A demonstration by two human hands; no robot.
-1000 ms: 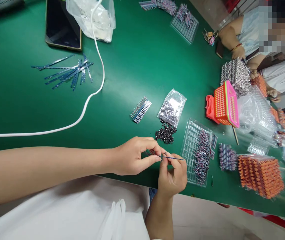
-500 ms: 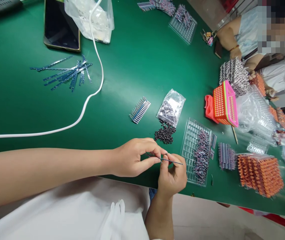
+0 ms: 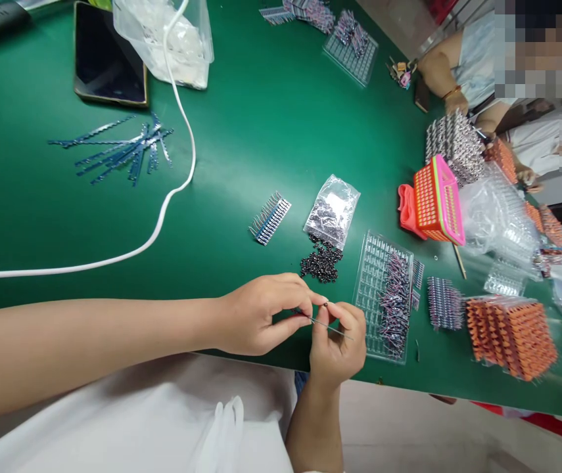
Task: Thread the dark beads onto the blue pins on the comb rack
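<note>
The left hand [image 3: 268,315] and the right hand [image 3: 337,345] meet near the table's edge, fingertips all but touching. The left one pinches a thin strip [image 3: 332,329] between thumb and fingers; one end slants out across the front of the right hand, and the rest is tucked inside the left hand, so its full shape is hidden. The right thumb and forefinger are closed on a tiny dark bead [image 3: 325,305] (small enough that its exact shape is lost), just above the strip.

Beyond the hands on the green table [image 3: 256,118], a pile of dark beads [image 3: 321,263] spills at the mouth of a clear bag [image 3: 332,210] with more beads in it. To the left of the bag lies a row of small wire pins [image 3: 271,219] fixed along a blue band. Just right of the hands, a clear tray [image 3: 370,282] carries a heap of thin pieces [image 3: 395,305] over its right side.

Farther left, loose blue strips [image 3: 117,151] lie fanned out below a phone [image 3: 108,62], and a white cable [image 3: 167,203] curves past them. To the right stand an orange stack [image 3: 510,338] and an orange and pink basket [image 3: 428,207]; past the basket, co-workers sit at the table.
</note>
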